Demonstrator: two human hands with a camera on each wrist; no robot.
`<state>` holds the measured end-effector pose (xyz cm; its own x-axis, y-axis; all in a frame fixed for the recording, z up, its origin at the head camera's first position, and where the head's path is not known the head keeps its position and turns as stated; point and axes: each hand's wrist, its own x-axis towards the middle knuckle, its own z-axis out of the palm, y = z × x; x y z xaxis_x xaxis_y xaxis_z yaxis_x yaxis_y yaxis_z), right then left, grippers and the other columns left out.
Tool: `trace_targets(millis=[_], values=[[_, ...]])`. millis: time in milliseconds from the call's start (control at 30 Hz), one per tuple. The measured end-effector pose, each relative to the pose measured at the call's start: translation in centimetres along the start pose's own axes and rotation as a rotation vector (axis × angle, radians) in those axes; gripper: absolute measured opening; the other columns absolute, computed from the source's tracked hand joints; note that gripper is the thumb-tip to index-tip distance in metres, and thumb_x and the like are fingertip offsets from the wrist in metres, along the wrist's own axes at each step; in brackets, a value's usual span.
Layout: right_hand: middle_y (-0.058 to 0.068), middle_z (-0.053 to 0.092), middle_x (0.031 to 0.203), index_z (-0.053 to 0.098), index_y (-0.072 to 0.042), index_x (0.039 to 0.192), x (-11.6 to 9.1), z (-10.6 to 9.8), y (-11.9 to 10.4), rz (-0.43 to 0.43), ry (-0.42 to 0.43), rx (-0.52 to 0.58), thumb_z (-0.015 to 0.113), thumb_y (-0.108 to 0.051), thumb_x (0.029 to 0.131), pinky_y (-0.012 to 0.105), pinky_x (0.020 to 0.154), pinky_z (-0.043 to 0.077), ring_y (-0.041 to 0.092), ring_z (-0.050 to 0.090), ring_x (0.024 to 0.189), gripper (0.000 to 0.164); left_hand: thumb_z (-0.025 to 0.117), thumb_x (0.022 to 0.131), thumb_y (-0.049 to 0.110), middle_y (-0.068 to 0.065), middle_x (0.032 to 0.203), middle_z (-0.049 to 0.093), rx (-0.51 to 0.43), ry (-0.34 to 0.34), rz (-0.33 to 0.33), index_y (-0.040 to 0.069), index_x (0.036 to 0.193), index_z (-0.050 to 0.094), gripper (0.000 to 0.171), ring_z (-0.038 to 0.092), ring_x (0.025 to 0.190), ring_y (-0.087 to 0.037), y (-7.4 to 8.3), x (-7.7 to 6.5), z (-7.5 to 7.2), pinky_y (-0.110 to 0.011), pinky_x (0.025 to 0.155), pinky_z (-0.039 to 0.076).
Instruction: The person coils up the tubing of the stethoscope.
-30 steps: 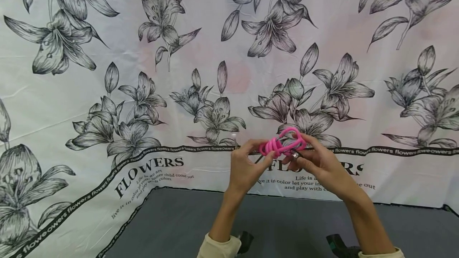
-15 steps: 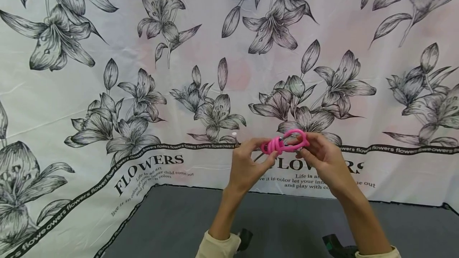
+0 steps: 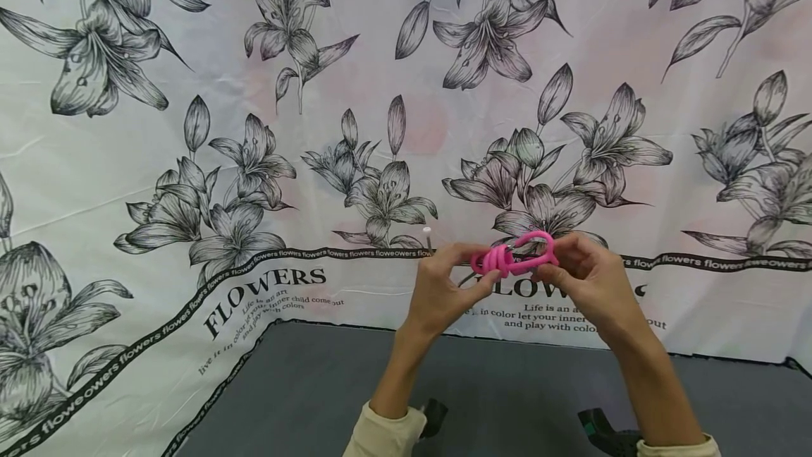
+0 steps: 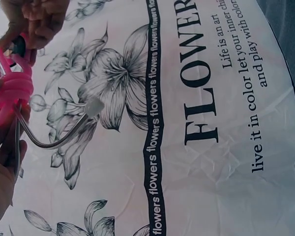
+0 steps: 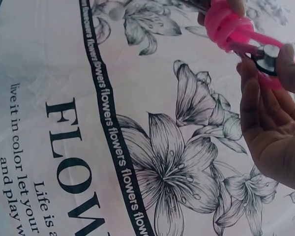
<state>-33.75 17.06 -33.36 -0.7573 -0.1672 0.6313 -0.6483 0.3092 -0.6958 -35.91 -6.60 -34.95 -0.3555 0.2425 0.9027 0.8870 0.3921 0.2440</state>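
Observation:
Both hands hold a pink stethoscope [image 3: 497, 259] up in front of the flowered cloth, its tubing wound into a compact coil. My left hand [image 3: 438, 295] grips the wound part between thumb and fingers. A bent metal ear tube [image 4: 54, 143] with a pale ear tip [image 4: 94, 106] sticks out past that hand. My right hand [image 3: 590, 281] pinches the loop at the other end. There the round metal chest piece [image 5: 269, 55] sits between thumb and fingers in the right wrist view. In the head view the chest piece is hidden.
A white cloth [image 3: 380, 288] printed with black lilies and lettering fills the background. Below it lies a dark grey surface [image 3: 317, 386]. Black wrist-worn devices show near both cream sleeves [image 3: 387, 432].
The right hand has moved slightly right along the loop, and the chest piece has gone out of sight behind its fingers. The ear tip has come into view above the left hand.

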Motion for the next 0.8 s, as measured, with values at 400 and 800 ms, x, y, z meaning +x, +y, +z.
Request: trace_targets(millis=[400, 800], values=[[-0.022, 0.067, 0.08, 0.059, 0.008, 0.108, 0.4, 2.0, -0.4, -0.11, 0.267, -0.001, 0.073, 0.007, 0.092, 0.015, 0.058, 0.049, 0.003, 0.062, 0.063, 0.022, 0.081, 0.087, 0.005, -0.013, 0.098, 0.079, -0.069, 0.0, 0.008, 0.0, 0.115, 0.073, 0.029, 0.079, 0.09, -0.02, 0.4, 0.1, 0.7, -0.023, 0.084, 0.061], [-0.017, 0.066, 0.107, 0.051, 0.003, 0.146, 0.5, 2.0, -0.4, -0.203, 0.1, -0.015, 0.063, 0.004, 0.1, 0.006, 0.089, 0.053, -0.009, 0.069, 0.097, 0.048, 0.082, 0.089, 0.011, -0.011, 0.093, 0.079, -0.012, 0.071, -0.106, 0.001, 0.112, 0.073, 0.026, 0.076, 0.081, -0.019, 0.8, 0.2, 0.7, -0.015, 0.076, 0.056]])
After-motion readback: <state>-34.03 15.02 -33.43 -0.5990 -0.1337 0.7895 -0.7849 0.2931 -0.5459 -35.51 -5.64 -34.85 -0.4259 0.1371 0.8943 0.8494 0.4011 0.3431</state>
